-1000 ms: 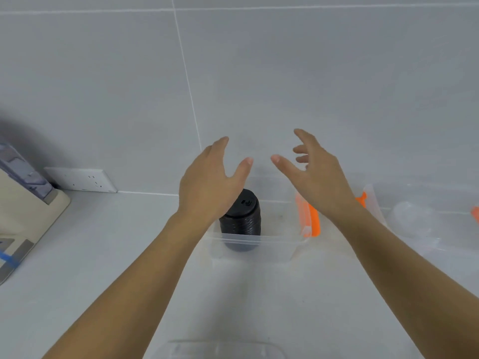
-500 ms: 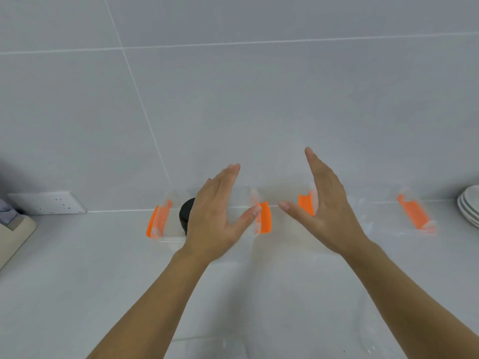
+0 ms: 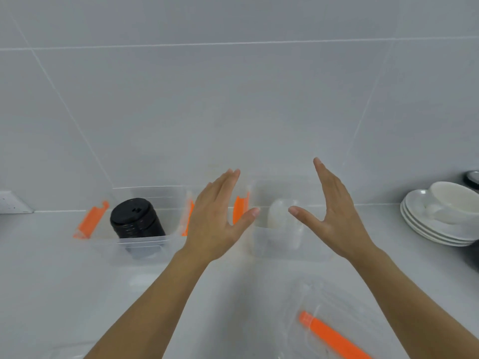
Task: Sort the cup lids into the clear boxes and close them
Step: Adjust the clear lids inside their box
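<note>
Two clear boxes with orange clips stand side by side against the wall. The left box (image 3: 145, 242) holds a stack of black cup lids (image 3: 136, 220). The right box (image 3: 290, 251) holds a stack of clear lids (image 3: 281, 218). My left hand (image 3: 217, 218) hovers between the two boxes, fingers spread, holding nothing. My right hand (image 3: 334, 213) hovers over the right box's right side, also open and empty. A clear box cover with an orange clip (image 3: 334, 332) lies on the counter near me, under my right forearm.
A stack of white plates with a bowl (image 3: 440, 216) sits at the right by the wall, with a dark object behind it at the frame's edge. A wall socket (image 3: 10, 203) is at the far left. Another clear cover edge shows at the bottom left.
The view swung right and down, bringing the right box, the plates and the near cover into sight. Both hands stayed open and shifted from the left box toward the right box.
</note>
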Demonstrator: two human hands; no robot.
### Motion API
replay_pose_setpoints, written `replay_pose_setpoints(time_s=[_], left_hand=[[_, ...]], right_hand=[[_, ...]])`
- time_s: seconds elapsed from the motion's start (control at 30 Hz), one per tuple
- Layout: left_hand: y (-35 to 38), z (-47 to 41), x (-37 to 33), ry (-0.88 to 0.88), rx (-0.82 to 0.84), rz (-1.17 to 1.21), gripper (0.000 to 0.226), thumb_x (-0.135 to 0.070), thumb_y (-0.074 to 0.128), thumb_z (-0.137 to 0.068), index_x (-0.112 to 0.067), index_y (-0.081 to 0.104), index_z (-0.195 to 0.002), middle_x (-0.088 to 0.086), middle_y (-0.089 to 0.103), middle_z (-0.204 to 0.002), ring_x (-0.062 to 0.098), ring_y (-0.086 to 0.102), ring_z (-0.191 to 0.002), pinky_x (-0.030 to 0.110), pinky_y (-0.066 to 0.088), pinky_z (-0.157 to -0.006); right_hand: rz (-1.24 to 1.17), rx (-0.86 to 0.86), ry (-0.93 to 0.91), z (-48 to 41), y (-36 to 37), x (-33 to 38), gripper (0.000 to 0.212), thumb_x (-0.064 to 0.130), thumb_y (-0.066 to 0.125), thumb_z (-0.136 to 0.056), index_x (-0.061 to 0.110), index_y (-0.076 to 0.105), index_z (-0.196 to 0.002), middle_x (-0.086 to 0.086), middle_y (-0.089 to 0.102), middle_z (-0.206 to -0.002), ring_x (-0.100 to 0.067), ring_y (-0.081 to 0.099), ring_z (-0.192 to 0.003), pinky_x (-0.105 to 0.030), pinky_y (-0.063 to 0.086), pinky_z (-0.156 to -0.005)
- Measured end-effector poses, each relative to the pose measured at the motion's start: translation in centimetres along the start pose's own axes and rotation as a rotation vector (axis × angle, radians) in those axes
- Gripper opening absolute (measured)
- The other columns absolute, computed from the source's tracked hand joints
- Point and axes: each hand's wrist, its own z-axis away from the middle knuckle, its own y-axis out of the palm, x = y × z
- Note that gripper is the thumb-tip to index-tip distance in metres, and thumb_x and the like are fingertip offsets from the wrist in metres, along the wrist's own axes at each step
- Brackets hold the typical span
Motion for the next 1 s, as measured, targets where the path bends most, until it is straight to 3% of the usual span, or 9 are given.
replay_pose_setpoints(time_s=[0.23,0.47,0.6,0.77,0.83,0.9,1.0], left_hand=[[3.7,-1.2,-3.4,-0.046,0.031,-0.001,0.082,-0.064,0.037,-0.079,-0.018,0.032,-0.147,-0.001,0.037,-0.152,0.015,0.032,-0.14,0.041,0.027,-0.115],[5.9,-3.2,-3.5,-0.132,0.129,0.077,0.083,-0.066,0.04,-0.078,-0.022,0.029,-0.148,-0.004,0.037,-0.151,0.015,0.036,-0.137,0.042,0.035,-0.111],[6.9,-4.4,-3.3,-0.279,0.209,0.203,0.078,-0.059,0.05,-0.083,-0.024,0.025,-0.149,-0.006,0.031,-0.154,0.013,0.03,-0.141,0.041,0.03,-0.115],[8.3,-6.1,-3.0,-0.465,0.349,0.199,0.064,-0.051,0.048,-0.09,-0.023,0.031,-0.146,-0.004,0.038,-0.15,0.012,0.038,-0.136,0.041,0.025,-0.116],[8.8,-6.8,-3.0,-0.562,0.39,0.25,0.06,-0.049,0.048,-0.092,-0.021,0.034,-0.144,-0.002,0.04,-0.148,0.013,0.04,-0.134,0.031,0.026,-0.113],[9.2,-7.5,-3.2,-0.666,0.444,0.301,0.06,-0.046,0.048,-0.093,-0.019,0.034,-0.145,-0.001,0.039,-0.148,0.015,0.038,-0.135,0.02,0.024,-0.098],[9.8,-8.4,-3.3,-0.817,0.506,0.324,0.063,-0.048,0.046,-0.093,-0.016,0.032,-0.146,0.001,0.035,-0.149,0.02,0.035,-0.136,0.026,0.029,-0.097]], right_hand=[[-0.108,0.049,0.084,-0.2,-2.0,-4.5,0.088,0.068,0.051,-0.076,0.043,0.006,-0.148,0.013,0.018,-0.157,-0.008,0.017,-0.144,-0.046,0.028,-0.115],[-0.136,0.137,0.243,-1.5,-1.4,-6.7,0.091,0.07,0.046,-0.074,0.034,0.011,-0.15,0.006,0.024,-0.155,-0.012,0.025,-0.142,-0.042,0.031,-0.113],[-0.163,0.223,0.333,-3.1,0.0,-7.6,0.08,0.061,0.052,-0.082,0.026,0.024,-0.147,0.004,0.034,-0.15,-0.014,0.037,-0.135,-0.042,0.033,-0.111],[-0.233,0.298,0.5,-5.3,1.0,-8.2,0.068,0.049,0.058,-0.086,0.02,0.035,-0.143,-0.002,0.042,-0.145,-0.017,0.045,-0.128,-0.029,0.037,-0.099],[-0.32,0.357,0.616,-6.4,1.2,-8.4,0.069,0.051,0.059,-0.084,0.019,0.037,-0.141,-0.003,0.044,-0.143,-0.021,0.047,-0.126,-0.033,0.039,-0.102],[-0.408,0.392,0.714,-7.1,1.5,-8.5,0.072,0.05,0.061,-0.083,0.017,0.037,-0.141,-0.002,0.044,-0.142,-0.023,0.045,-0.126,-0.04,0.039,-0.105],[-0.479,0.436,0.831,-7.9,2.1,-8.8,0.066,0.044,0.061,-0.086,0.01,0.039,-0.138,-0.006,0.043,-0.137,-0.028,0.042,-0.13,-0.048,0.04,-0.105]])
